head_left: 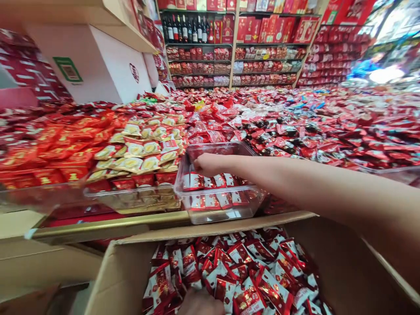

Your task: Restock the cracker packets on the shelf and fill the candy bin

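My right hand reaches in from the right, over a clear plastic bin. Its fingers are curled down at the bin's left inner side, and whatever they pinch is hidden. Beneath it, red-and-white wrapped candy packets stand in neat rows inside the bin. Lower down, my left hand is among loose candy packets of the same look in an open cardboard box. Only the back of that hand shows; its fingers are buried or cut off by the frame edge.
Gold-and-white packets and orange-red packets are piled left of the bin. More red packets spread to the right. A gold-coloured counter edge runs behind the box. Shelves with bottles stand at the back; a white box is at upper left.
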A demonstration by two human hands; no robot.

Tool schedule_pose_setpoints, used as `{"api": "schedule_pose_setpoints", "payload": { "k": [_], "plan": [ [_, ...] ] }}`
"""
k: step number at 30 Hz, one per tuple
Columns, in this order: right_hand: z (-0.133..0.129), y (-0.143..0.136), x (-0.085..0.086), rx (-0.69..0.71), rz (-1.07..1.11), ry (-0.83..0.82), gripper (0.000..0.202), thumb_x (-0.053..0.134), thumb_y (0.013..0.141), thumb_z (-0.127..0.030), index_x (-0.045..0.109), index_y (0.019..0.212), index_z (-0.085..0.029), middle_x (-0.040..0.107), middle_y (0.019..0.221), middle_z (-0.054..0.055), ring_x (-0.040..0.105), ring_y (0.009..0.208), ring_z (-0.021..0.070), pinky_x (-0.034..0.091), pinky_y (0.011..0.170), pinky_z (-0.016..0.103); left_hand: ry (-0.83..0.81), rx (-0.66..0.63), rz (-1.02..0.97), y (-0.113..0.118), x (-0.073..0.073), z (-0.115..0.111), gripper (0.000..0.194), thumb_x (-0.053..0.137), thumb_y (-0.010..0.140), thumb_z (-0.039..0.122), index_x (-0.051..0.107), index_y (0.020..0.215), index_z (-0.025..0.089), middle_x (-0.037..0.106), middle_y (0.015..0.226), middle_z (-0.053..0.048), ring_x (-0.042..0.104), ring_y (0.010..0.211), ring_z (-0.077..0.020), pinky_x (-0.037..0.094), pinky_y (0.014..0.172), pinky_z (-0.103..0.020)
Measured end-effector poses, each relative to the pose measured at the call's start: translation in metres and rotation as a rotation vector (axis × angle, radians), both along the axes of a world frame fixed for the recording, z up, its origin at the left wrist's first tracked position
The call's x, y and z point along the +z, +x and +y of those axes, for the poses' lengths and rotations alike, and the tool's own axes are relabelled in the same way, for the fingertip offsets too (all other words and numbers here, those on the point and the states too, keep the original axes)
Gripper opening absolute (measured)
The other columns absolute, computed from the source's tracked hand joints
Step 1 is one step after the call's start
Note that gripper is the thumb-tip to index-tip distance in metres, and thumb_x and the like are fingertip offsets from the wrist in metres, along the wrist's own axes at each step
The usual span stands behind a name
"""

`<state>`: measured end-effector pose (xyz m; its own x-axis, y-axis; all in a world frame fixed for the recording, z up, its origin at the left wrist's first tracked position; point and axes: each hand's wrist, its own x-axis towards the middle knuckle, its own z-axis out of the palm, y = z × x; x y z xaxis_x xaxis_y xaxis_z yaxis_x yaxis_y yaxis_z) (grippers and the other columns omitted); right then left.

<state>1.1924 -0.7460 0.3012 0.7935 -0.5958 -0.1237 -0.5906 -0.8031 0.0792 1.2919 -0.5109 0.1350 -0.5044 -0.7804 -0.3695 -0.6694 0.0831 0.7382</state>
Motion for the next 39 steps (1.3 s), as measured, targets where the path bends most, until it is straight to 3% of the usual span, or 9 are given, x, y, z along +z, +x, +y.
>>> {"api": "schedule_pose_setpoints", "payload": {
  "k": [3,8,12,18,22,26,29,33,39],
  "plan": [
    [0.002,-0.003,0.005,0.056,0.015,-0.033,0.023,0.045,0.076,-0.016,0.065,0.087,-0.011,0.066,0.085,0.012,0.057,0.072,0.0176,0.037,0.061,0.026,-0.013,0.027,0.031,-0.002,0.004,0.007,0.050,0.061,0.060,0.033,0.022,0.033,0.019,0.009,0.037,0.008,0.027,0.043,-0.0129,0.030,0.060,-0.031],
    [0.022,-0.014,0.050,0.125,-0.035,-0.122,0.021,0.044,0.078,-0.018,0.064,0.082,-0.013,0.064,0.076,0.009,0.054,0.066,0.0143,0.036,0.060,0.025,-0.020,0.131,0.183,0.009,0.028,0.018,0.040,0.063,0.062,0.044,0.042,0.037,0.020,0.029,0.039,0.008,0.029,0.044,-0.0107,0.028,0.052,-0.023],
    [0.094,-0.044,0.078,0.168,-0.415,-0.207,0.021,0.042,0.082,-0.022,0.061,0.084,-0.014,0.060,0.080,0.006,0.053,0.071,0.0129,0.038,0.066,0.026,-0.070,0.343,0.318,0.011,0.050,0.008,0.035,0.051,0.073,0.049,0.054,0.054,0.019,0.041,0.052,0.005,0.035,0.053,-0.0118,0.029,0.052,-0.022],
    [0.192,-0.076,-0.012,-0.196,-0.709,0.419,0.019,0.045,0.084,-0.030,0.057,0.085,-0.016,0.058,0.069,0.002,0.049,0.059,0.0095,0.038,0.055,0.021,-0.017,0.571,0.617,0.013,0.074,-0.006,0.036,0.043,0.082,0.047,0.060,0.089,0.017,0.051,0.062,0.003,0.036,0.051,-0.0099,0.033,0.048,-0.019],
    [0.190,-0.074,-0.072,-0.368,-0.979,1.033,0.035,0.066,0.066,-0.043,0.054,0.084,-0.015,0.055,0.067,-0.002,0.046,0.057,0.0075,0.037,0.052,0.019,0.042,0.648,0.734,0.006,0.075,-0.002,0.029,0.061,0.072,0.043,0.068,0.083,0.017,0.056,0.060,0.002,0.042,0.053,-0.0102,0.035,0.048,-0.018],
    [0.183,-0.070,-0.082,-0.483,-1.115,1.344,0.041,0.069,0.059,-0.049,0.047,0.065,-0.015,0.048,0.053,-0.006,0.040,0.046,0.0049,0.032,0.045,0.018,0.136,0.630,0.753,0.002,0.074,0.001,0.026,0.067,0.068,0.039,0.070,0.083,0.018,0.065,0.068,-0.001,0.052,0.064,-0.0150,0.042,0.060,-0.023],
    [0.184,-0.073,-0.079,-0.438,-1.151,1.102,0.031,0.061,0.070,-0.045,0.049,0.066,-0.016,0.053,0.056,-0.003,0.046,0.049,0.0078,0.037,0.048,0.021,0.313,0.726,0.827,0.004,0.075,0.000,0.035,0.057,0.075,0.046,0.065,0.097,0.019,0.066,0.075,-0.002,0.055,0.068,-0.0158,0.041,0.059,-0.023],
    [0.187,-0.081,-0.079,0.057,-0.992,0.410,0.012,0.049,0.081,-0.023,0.059,0.086,-0.019,0.064,0.089,0.007,0.055,0.082,0.0142,0.044,0.073,0.028,0.650,0.719,1.000,0.004,0.082,0.001,0.052,0.045,0.077,0.056,0.055,0.111,0.017,0.067,0.083,-0.006,0.060,0.070,-0.0180,0.043,0.055,-0.026],
    [0.195,-0.084,-0.070,0.068,-0.951,0.217,0.024,0.043,0.077,-0.008,0.055,0.094,-0.019,0.058,0.100,0.008,0.050,0.092,0.0159,0.043,0.079,0.029,0.368,0.817,0.993,-0.007,0.084,0.004,0.074,0.074,0.063,0.025,0.034,0.126,0.022,0.070,0.086,-0.003,0.063,0.077,-0.0171,0.047,0.073,-0.028]
  ]
}}
